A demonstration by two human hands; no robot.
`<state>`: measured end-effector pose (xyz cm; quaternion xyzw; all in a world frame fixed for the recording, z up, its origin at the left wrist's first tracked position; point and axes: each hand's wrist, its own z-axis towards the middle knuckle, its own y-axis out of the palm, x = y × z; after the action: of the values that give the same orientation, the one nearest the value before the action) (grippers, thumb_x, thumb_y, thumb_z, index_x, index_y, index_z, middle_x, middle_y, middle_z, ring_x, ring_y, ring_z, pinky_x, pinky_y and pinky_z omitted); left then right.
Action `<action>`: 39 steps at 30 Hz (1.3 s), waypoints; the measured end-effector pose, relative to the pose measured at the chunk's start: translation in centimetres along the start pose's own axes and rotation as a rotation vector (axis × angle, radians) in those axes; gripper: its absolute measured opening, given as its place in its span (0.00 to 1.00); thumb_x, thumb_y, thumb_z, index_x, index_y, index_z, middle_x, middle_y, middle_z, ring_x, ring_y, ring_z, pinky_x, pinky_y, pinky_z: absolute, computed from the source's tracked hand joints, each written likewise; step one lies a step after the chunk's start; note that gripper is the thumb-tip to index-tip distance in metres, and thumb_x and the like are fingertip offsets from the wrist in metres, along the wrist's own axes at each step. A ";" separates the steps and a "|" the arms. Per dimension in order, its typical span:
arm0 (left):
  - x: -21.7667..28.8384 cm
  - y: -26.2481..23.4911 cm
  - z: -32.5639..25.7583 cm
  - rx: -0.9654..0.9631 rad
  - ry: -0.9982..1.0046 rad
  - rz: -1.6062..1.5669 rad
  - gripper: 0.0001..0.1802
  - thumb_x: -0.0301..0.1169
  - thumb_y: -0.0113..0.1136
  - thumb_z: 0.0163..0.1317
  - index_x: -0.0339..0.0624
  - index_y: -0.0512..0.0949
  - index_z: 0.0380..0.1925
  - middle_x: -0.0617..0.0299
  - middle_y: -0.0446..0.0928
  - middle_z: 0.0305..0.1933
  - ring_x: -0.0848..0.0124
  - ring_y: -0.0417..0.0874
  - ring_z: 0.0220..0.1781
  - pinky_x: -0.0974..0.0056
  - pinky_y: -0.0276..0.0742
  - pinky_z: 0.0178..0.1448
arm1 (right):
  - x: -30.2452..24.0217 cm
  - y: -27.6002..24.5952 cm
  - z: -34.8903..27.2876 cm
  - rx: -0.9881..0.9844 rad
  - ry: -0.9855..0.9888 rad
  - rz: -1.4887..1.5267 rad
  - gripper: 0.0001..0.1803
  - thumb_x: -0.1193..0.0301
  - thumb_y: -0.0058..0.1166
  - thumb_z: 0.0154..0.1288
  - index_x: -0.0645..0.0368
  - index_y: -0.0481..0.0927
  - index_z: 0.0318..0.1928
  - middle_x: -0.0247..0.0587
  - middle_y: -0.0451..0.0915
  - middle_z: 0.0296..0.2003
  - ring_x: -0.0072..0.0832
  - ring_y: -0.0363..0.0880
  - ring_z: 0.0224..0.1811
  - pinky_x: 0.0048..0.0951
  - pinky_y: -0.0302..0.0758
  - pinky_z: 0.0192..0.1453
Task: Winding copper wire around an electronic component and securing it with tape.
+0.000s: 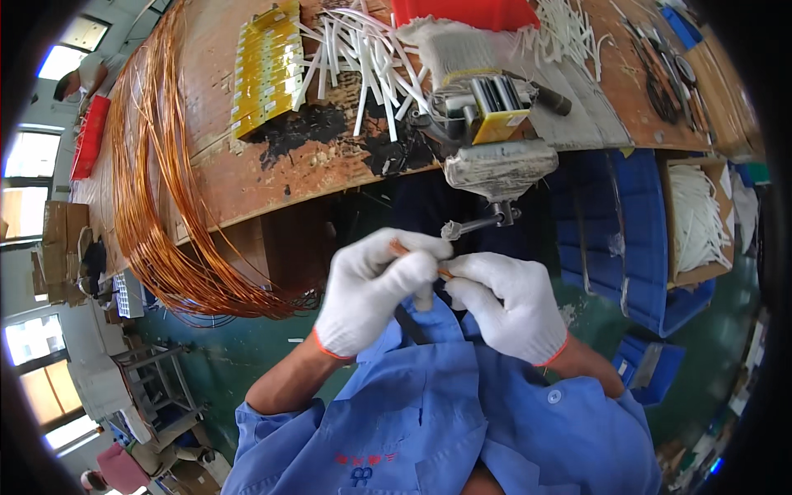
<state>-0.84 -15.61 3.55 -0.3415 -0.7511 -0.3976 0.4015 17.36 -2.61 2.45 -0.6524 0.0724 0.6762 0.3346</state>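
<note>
My left hand [375, 285] and my right hand [510, 305] both wear white knit gloves with orange cuffs. They meet in front of my chest, near the bench's front edge. Both hands are closed, thumbs against fingers, on a thin piece of copper wire [445, 274]; most of it is hidden by the gloves. Just beyond them stands a bench vise [499, 165] with its handle [483, 223] pointing toward my hands. Held at the vise's top is a yellow block with dark bars [499, 107].
A large bundle of copper wire [153, 165] drapes over the bench's left end. Yellow parts [268, 70], white tubes [363, 58] and a red bin [466, 11] lie on the bench [223, 169]. Pliers and other tools [668, 78] sit right, above a blue crate [606, 231].
</note>
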 end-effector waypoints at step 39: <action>4.5 0.3 1.5 -0.192 -0.527 0.328 0.17 0.39 0.59 0.82 0.35 0.81 0.38 0.66 0.76 0.26 0.78 0.75 0.24 0.68 0.70 0.29 | 2.0 -0.2 -0.3 0.098 -0.552 -0.659 0.24 0.75 0.73 0.55 0.61 0.90 0.55 0.31 0.83 0.33 0.26 0.77 0.23 0.30 0.72 0.26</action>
<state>-3.07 -13.26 6.99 -0.5855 -0.7232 -0.2943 0.2181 17.91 -1.90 0.59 -0.4189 -0.1997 0.6781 0.5700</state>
